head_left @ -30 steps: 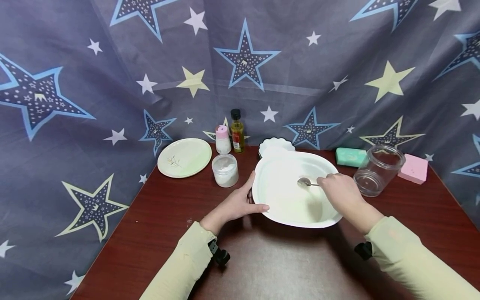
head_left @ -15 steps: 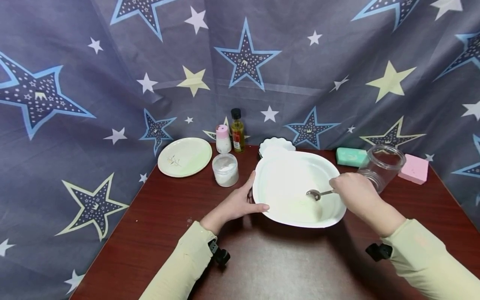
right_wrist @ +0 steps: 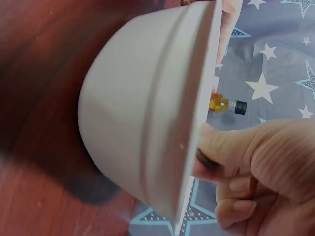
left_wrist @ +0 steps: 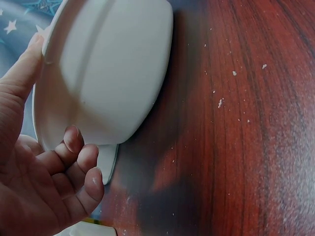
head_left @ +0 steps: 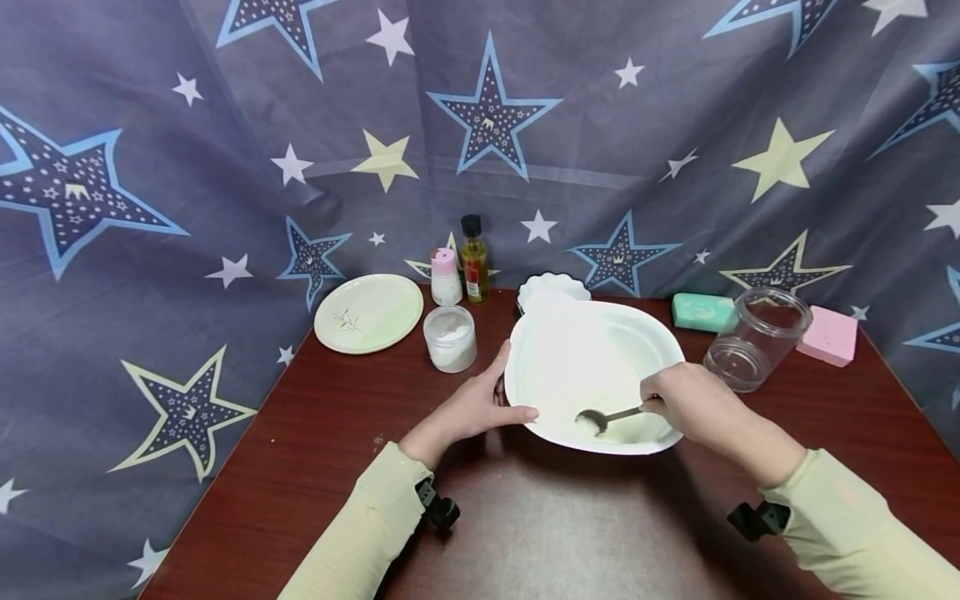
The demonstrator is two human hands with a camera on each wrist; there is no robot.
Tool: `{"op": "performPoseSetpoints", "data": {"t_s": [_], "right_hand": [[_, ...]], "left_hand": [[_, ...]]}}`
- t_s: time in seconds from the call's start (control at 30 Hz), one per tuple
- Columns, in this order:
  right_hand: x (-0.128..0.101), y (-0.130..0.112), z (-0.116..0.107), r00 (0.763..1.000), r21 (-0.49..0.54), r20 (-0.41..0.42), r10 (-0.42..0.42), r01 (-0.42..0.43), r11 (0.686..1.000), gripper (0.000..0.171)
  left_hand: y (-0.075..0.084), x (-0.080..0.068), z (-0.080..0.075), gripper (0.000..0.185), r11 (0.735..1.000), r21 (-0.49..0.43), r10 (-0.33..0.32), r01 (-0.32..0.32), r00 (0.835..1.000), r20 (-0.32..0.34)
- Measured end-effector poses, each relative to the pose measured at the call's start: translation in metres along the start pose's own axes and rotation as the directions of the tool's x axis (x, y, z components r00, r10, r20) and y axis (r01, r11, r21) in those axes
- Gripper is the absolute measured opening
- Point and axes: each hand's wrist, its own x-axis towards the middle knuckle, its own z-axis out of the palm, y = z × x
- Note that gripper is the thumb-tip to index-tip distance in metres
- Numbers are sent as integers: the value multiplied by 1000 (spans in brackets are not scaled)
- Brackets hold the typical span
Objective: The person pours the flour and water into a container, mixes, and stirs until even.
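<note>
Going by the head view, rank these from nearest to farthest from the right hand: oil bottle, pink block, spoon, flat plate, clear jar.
1. Spoon: in the right hand, inside the white basin.
2. Clear jar: beyond the hand, to its right.
3. Pink block: farther right, past the jar.
4. Oil bottle: at the back, left of the basin.
5. Flat plate: farthest left.

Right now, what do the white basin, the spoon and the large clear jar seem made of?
White basin: probably plastic, smooth with a soft sheen; the wrist views show a moulded ridge.
Spoon: likely metal, greyish, judging by its thin stem and dark bowl.
Clear jar: glossy and see-through, with highlights at its rim; glass or plastic, I cannot tell.
</note>
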Motion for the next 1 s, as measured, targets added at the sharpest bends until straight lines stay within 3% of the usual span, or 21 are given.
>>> {"op": "performPoseSetpoints", "data": {"t_s": [0.17, 0.57, 1.0], "right_hand": [[7, -7, 12, 1000, 17, -28, 4, -3, 1000, 27], [34, -21, 37, 981, -32, -188, 54, -61, 998, 24], [39, -1, 34, 961, -76, -226, 158, -180, 981, 23]], "left_hand": [[0, 0, 0, 113, 1000, 6, 3, -2, 1000, -5], [0, -1, 1, 112, 1000, -4, 9, -9, 1000, -10], [-3, 0, 2, 113, 1000, 2, 7, -7, 1000, -12]]}}
